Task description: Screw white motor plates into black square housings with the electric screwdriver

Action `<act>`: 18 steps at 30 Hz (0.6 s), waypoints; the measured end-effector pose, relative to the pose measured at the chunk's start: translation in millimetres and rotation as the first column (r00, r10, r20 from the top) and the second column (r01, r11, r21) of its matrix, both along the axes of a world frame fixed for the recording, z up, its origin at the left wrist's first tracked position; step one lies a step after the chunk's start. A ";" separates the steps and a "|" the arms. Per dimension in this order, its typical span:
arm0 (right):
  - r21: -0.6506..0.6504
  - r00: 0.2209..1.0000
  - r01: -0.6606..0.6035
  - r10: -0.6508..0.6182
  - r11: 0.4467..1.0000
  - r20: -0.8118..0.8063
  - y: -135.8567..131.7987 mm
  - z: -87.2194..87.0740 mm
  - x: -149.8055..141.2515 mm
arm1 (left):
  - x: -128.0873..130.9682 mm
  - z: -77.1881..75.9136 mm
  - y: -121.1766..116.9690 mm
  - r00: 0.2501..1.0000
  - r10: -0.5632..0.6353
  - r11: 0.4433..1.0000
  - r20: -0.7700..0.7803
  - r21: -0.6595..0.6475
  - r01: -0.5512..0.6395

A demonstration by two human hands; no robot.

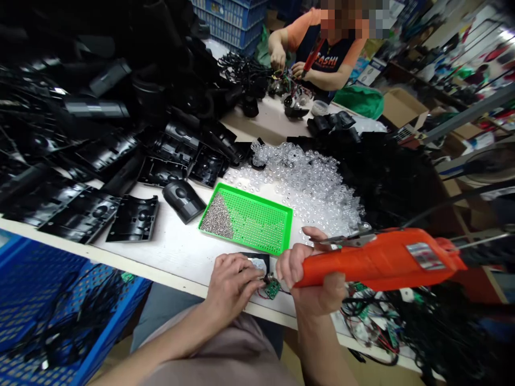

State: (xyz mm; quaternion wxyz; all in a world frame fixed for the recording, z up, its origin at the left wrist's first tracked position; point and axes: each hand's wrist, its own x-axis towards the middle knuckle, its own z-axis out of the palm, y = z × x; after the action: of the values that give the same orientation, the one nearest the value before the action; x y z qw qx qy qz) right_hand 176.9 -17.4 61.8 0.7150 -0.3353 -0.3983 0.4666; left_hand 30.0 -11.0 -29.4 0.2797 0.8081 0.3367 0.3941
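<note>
Orange electric screwdriver (378,261) lies near-level, tip pointing left toward green circuit board (272,289).

The driver (374,261) is vivid orange-red, its label (425,256) silvery. The tray (251,206) is bright green, patterned with rows of small holes; the screws (217,217) are silver-grey. The casings (183,201) are glossy black, the lenses (322,187) clear. The board (272,289) is green, the table (177,260) white, the basket (108,335) blue. The co-worker's shirt (336,48) is navy and orange with pale lettering.
</note>
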 end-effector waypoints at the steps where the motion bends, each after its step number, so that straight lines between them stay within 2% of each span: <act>1: -0.001 1.000 -0.011 0.011 1.000 -0.003 -0.8 -0.4 -2.0 | -0.1 0.2 -0.4 1.000 -0.001 1.000 0.005 -0.021 0.001; 6: -0.010 1.000 -0.007 0.007 1.000 0.013 -3.6 1.2 -5.8 | -0.5 -6.4 -5.3 0.999 -0.010 0.988 0.046 -0.151 0.017; 11: -0.001 1.000 -0.015 0.015 1.000 -0.003 -7.0 5.6 -5.0 | 1.6 -9.3 -9.6 0.984 -0.039 0.961 0.175 -0.262 0.085; 14: -0.004 1.000 -0.017 0.017 1.000 -0.007 -9.5 7.4 -5.4 | 2.4 -7.6 -10.8 0.981 -0.078 0.959 0.179 -0.256 0.123; 18: 0.005 1.000 -0.022 0.022 1.000 -0.013 -13.7 7.5 -5.4 | 1.8 -6.6 -12.6 0.986 -0.131 0.974 0.099 -0.173 0.147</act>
State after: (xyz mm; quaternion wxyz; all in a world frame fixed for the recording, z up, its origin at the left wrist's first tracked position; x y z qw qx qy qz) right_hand 171.5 -31.1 69.3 0.7130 -0.3261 -0.3987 0.4757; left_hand 31.8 -23.6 -36.1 0.3929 0.7832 0.3011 0.3762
